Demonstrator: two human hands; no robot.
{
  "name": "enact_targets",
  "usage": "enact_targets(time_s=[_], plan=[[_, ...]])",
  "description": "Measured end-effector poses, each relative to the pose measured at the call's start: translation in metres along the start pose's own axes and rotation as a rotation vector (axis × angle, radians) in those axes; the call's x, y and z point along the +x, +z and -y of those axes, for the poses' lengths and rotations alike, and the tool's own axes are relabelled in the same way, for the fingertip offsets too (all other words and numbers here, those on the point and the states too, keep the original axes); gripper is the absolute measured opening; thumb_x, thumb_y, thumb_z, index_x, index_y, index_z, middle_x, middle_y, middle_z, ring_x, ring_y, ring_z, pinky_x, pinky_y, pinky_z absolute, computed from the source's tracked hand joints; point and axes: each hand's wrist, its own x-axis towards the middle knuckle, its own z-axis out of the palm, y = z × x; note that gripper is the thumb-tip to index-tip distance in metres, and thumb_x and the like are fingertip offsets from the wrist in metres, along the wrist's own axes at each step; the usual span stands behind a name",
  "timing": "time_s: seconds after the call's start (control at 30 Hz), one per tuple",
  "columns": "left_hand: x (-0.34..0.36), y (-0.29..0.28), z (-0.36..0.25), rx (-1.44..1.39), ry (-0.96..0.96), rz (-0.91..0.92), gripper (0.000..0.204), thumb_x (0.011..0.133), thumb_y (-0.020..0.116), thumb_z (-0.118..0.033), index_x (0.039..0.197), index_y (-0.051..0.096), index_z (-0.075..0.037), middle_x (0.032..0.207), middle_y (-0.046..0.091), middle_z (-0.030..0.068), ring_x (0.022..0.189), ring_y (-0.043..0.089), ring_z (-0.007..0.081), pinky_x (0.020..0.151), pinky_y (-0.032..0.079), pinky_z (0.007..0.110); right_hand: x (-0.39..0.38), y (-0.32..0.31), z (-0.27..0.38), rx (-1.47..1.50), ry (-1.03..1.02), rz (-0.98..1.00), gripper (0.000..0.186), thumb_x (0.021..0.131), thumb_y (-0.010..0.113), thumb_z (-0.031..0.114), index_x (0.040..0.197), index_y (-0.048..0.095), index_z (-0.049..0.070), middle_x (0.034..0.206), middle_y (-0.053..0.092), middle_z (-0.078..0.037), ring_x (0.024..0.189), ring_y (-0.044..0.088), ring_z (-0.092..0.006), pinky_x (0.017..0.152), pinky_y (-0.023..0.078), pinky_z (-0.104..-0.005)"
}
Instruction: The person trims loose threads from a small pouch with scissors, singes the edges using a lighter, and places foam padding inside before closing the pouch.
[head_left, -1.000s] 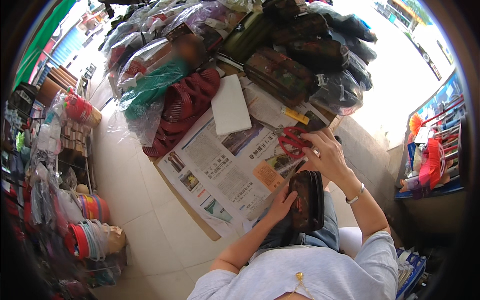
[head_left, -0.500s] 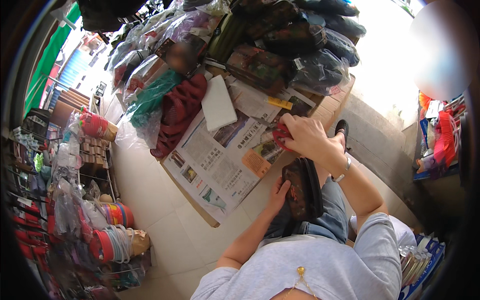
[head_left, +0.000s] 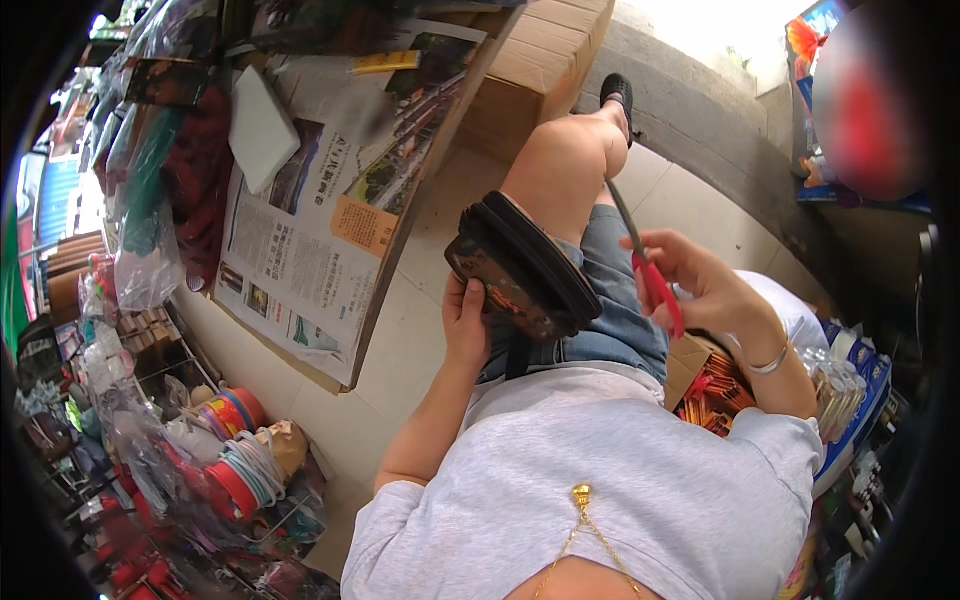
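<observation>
My left hand (head_left: pixel 468 318) grips a dark camouflage zipped pouch (head_left: pixel 512 265) by its left side, over my lap and tilted. My right hand (head_left: pixel 705 285) is closed on scissors with red handles (head_left: pixel 666 296), just right of the pouch, their dark blades pointing up toward my bare leg. At the upper left, a board covered with newspaper (head_left: pixel 275 255) holds a white flat block (head_left: pixel 262 130), a small yellow item (head_left: pixel 387 62) and dark red plastic items (head_left: pixel 200 170) beside bagged goods.
A cardboard box (head_left: pixel 540 60) stands beside the board, near a grey concrete step (head_left: pixel 680 100). Crowded shop goods, including red buckets and coiled cord (head_left: pixel 250 470), line the lower left. An open box of orange-red packets (head_left: pixel 705 395) and a blue pack (head_left: pixel 870 370) sit at my right.
My right hand has lifted the scissors off the newspaper and brought them back over my leg. The pouch is more tilted. The view has turned, shifting the board to the upper left.
</observation>
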Motion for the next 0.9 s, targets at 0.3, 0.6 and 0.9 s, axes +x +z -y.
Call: enact_targets(time_s=[0.3,0.6,0.9], plan=[[0.028,0.03,-0.033,0.706,0.356,-0.11,0.061,0.089,0.058,-0.01,0.142,0.028,-0.007,0.132,0.049,0.0127,0.124,0.046,0.0229,0.107,0.032,0.037,0.016,0.056,-0.067,0.176,0.019,0.155,0.065,0.085,0.073,0.016,0.136,0.035,0.002,0.093,0.059,-0.006,0.09,0.06,-0.0124,0.086,0.048,-0.0283],[0.068,0.06,-0.083,1.068,0.151,0.273,0.057,0.077,0.065,-0.011,0.127,0.038,-0.004,0.128,0.049,0.0156,0.116,0.049,0.0225,0.102,0.037,0.036,0.013,0.045,-0.072,0.301,0.085,0.102,0.062,0.09,0.065,0.01,0.142,0.032,0.0,0.091,0.06,-0.007,0.085,0.061,-0.0122,0.078,0.05,-0.0259],[0.035,0.063,-0.088,1.264,0.277,0.292,0.035,0.07,0.068,-0.012,0.104,0.061,-0.005,0.113,0.051,0.0174,0.11,0.051,0.0329,0.096,0.04,0.041,0.018,-0.001,-0.08,0.268,0.056,0.049,0.055,0.095,0.06,0.012,0.143,0.036,0.001,0.096,0.058,-0.006,0.085,0.059,-0.011,0.079,0.053,-0.0267]])
